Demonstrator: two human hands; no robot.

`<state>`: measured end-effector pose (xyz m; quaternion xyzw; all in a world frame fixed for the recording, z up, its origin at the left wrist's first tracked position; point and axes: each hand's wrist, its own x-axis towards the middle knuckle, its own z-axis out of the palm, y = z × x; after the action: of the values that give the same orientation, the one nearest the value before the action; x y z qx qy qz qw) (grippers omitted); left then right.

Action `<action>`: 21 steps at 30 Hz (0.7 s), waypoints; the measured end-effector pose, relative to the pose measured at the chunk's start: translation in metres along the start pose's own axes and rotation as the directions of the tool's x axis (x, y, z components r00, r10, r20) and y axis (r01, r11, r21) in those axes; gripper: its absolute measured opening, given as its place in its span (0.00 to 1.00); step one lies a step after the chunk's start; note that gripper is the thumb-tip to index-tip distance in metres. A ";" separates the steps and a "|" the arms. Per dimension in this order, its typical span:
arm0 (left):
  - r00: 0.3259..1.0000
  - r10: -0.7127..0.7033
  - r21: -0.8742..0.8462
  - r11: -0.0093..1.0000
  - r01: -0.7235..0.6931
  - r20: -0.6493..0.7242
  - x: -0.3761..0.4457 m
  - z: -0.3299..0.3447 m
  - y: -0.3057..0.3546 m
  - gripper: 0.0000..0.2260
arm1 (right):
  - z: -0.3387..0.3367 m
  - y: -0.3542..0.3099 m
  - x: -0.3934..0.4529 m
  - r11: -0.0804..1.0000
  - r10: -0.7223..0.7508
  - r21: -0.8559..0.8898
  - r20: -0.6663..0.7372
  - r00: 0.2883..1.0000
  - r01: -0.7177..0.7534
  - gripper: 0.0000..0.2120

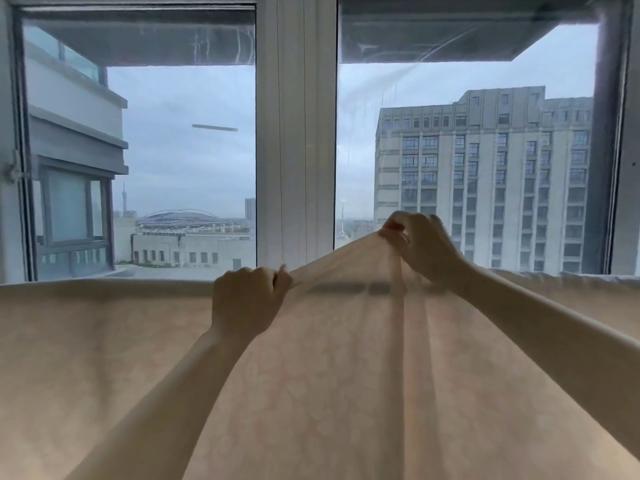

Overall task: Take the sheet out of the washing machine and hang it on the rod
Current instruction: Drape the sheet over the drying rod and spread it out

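Note:
A pale peach sheet (104, 341) with a faint pattern hangs across the whole width of the view, draped over a rod that shows only as a dark bar (349, 288) through the cloth. My left hand (246, 299) grips the sheet's top fold in a fist at the centre. Further right and higher, my right hand (419, 244) pinches the cloth and lifts it into a peak above the rod line. Long folds run down from that peak. The washing machine is out of view.
Close behind the sheet stands a large window with a white centre post (294, 133) and grey side frames (20, 150). Tall buildings and grey sky lie beyond the glass.

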<state>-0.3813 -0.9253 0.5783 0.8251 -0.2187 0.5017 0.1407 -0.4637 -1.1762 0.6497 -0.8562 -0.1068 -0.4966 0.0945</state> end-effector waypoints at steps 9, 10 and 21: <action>0.995 -0.059 0.031 0.998 0.056 0.086 0.008 0.005 0.007 0.23 | -0.026 0.065 -0.030 0.963 0.263 -0.157 0.361 0.895 -0.220 0.24; 0.995 -0.052 0.027 0.998 0.050 0.089 0.008 0.004 0.015 0.22 | -0.027 0.066 -0.032 0.957 0.282 -0.171 0.354 0.892 -0.235 0.25; 0.957 0.287 -0.161 0.948 -0.275 0.052 0.018 0.025 0.137 0.22 | -0.023 0.068 -0.055 0.906 0.161 -0.421 0.257 0.953 -0.039 0.28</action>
<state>-0.4240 -1.0591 0.5845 0.7905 -0.3766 0.4673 0.1220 -0.4905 -1.2522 0.6088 -0.9239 0.0320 -0.3731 -0.0783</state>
